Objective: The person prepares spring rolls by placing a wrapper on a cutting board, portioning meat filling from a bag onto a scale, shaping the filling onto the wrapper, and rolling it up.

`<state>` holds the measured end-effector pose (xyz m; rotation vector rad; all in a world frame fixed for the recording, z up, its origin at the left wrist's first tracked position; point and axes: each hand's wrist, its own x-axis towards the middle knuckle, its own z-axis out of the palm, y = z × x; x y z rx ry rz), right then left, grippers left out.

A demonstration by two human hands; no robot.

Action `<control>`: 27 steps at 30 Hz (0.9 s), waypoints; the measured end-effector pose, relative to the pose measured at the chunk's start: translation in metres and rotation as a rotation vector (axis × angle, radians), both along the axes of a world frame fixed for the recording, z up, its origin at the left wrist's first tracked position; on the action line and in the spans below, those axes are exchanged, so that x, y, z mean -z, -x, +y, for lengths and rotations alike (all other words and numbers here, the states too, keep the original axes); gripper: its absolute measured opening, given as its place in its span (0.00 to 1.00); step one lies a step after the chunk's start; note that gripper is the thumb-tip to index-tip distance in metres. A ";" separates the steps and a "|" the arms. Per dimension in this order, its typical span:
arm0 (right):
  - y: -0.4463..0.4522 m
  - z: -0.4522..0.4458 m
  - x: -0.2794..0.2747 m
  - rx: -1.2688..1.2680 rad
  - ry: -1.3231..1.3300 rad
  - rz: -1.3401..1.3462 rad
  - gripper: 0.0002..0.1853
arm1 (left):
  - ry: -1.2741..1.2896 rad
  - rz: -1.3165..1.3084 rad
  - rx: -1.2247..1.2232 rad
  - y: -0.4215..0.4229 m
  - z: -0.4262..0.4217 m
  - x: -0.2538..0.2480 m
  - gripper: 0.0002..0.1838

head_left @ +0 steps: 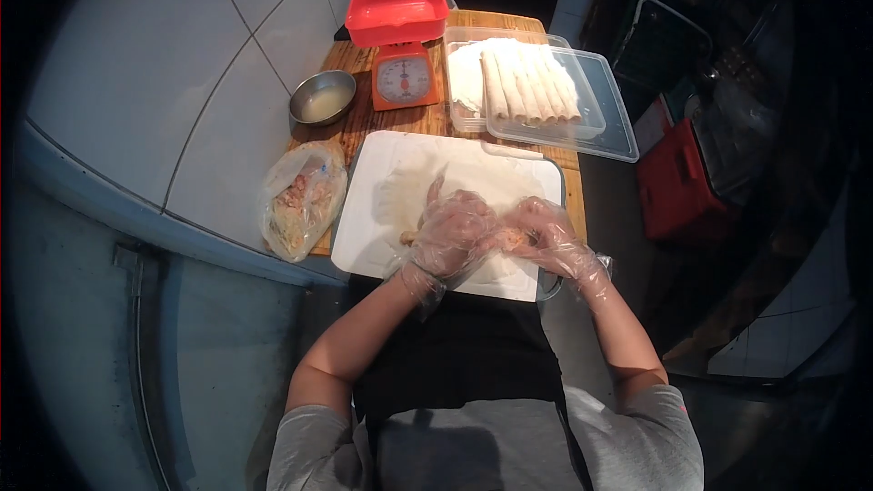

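Note:
Both my hands wear clear plastic gloves and work over a white cutting board. A pale, thin wrapper sheet lies flat on the board beneath them. My left hand is curled down over a strip of filling, whose end shows at its left side; one finger points up the board. Close beside it, my right hand has its fingers bent in around orange-pink filling at the strip's right end. The gloves and fingers hide most of the strip.
A plastic bag of filling and a metal bowl of whitish liquid stand at the left. Behind the board are an orange scale with a red tray and a clear container with several rolls. A tiled wall borders the left.

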<state>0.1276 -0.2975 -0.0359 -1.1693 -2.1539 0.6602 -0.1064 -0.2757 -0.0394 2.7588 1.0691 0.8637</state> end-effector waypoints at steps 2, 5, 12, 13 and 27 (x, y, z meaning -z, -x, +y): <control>-0.002 0.001 -0.001 -0.031 -0.013 -0.043 0.15 | -0.009 -0.014 0.000 -0.003 -0.001 -0.002 0.14; -0.004 0.001 -0.005 0.004 -0.055 -0.046 0.14 | -0.011 -0.069 0.034 -0.008 -0.003 -0.006 0.14; -0.021 0.000 0.000 -0.008 -0.116 -0.122 0.19 | -0.025 -0.115 0.065 -0.023 0.002 0.002 0.12; -0.022 -0.001 0.001 -0.009 -0.146 -0.128 0.20 | -0.014 -0.143 0.063 -0.025 0.001 0.003 0.11; -0.032 -0.006 -0.026 0.047 0.115 -0.152 0.40 | 0.147 0.056 -0.089 0.018 -0.013 0.001 0.32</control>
